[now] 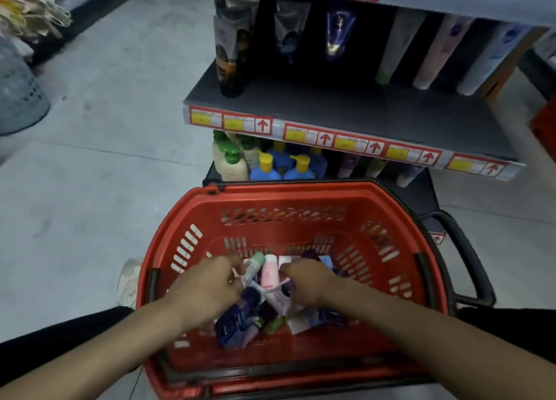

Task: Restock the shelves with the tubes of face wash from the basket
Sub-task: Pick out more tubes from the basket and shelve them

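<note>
currently: basket, lower centre, many tubes unshelved; shelf, upper right, shows gaps. left hand grips green-capped tube; right hand curled, hold unclear.

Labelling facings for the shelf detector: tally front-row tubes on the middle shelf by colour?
Black tubes: 2
Blue tube: 1
White tube, green cap: 1
Pink tube: 1
White-and-blue tube: 1
Total: 6
Blurred items at right edge not counted.
</note>
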Available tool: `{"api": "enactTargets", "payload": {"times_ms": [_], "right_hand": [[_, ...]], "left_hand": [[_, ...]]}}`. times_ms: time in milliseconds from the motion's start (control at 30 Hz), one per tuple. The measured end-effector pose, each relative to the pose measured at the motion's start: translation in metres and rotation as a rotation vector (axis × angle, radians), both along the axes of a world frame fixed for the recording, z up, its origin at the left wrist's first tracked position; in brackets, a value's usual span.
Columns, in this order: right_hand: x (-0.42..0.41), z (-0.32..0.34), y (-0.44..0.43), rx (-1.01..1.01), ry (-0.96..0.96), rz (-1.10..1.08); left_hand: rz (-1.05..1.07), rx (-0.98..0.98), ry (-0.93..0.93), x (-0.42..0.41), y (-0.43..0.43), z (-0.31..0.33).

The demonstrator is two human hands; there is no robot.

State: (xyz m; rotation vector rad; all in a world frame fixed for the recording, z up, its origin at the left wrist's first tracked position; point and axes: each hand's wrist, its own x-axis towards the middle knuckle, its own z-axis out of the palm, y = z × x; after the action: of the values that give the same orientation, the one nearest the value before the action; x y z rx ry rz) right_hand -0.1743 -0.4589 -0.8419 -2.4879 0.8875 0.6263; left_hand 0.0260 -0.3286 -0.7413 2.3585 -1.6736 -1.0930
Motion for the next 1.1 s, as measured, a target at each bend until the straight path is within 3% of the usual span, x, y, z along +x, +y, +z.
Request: {"api": "enactTargets", "payload": {"times_ms": [167, 300, 700, 833, 967, 1100], "right_hand": [[0.014, -0.053, 0.026, -0.161, 0.117, 0.236], [0.008, -0.081, 0.031, -0.192, 0.243, 0.166], [0.011, -0.085, 0.017, -0.211, 0.223, 0.258], [0.012, -0.061, 0.005, -0.121, 0.153, 0.298], [0.011, -0.001, -0.006, 0.081, -0.046, 0.110], [0.000, 0.093, -0.023, 0.117, -0.175, -0.119]], "left_hand": [[-0.097, 0.095, -0.130, 0.008, 0.014, 0.003], [-0.123, 0.153, -0.156, 0.010, 0.017, 0.002], [-0.117, 0.126, -0.130, 0.010, 0.007, 0.008], [-0.033, 0.147, 0.013, 0.008, -0.006, 0.015], [0.066, 0.048, 0.206, -0.005, -0.029, 0.035], [0.246, -0.066, 0.413, -0.023, -0.053, 0.060]]}}
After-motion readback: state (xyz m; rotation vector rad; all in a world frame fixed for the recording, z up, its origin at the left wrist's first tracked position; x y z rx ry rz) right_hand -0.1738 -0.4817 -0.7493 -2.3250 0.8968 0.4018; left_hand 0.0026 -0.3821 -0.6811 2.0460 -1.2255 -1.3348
